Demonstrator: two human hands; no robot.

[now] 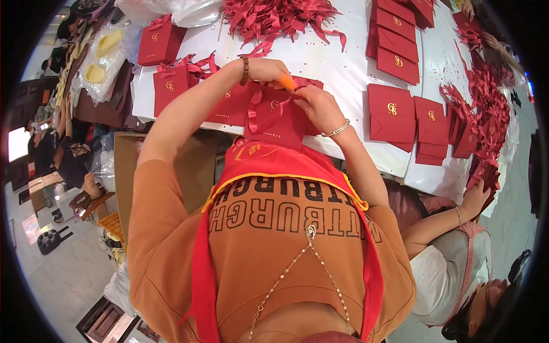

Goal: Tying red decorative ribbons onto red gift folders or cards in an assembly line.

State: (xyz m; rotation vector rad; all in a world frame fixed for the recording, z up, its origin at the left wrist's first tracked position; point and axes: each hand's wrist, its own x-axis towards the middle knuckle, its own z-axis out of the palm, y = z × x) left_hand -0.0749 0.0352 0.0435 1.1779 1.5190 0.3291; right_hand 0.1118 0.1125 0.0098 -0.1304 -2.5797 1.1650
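Observation:
A small red gift bag (274, 123) with a gold emblem and a red ribbon handle stands at the near edge of the white table (337, 57). My left hand (266, 71), with an orange cover on one fingertip and a bead bracelet on the wrist, pinches the bag's top edge. My right hand (317, 106), a silver bracelet on its wrist, grips the bag's top and ribbon from the right side. Both hands are closed on the bag.
Finished red bags (170, 84) stand to the left. Flat red envelopes (392, 111) lie in stacks to the right. A heap of red ribbons (274, 17) is at the back. A seated co-worker's hand (477, 197) is at the right table edge. A cardboard box (123, 166) sits at left.

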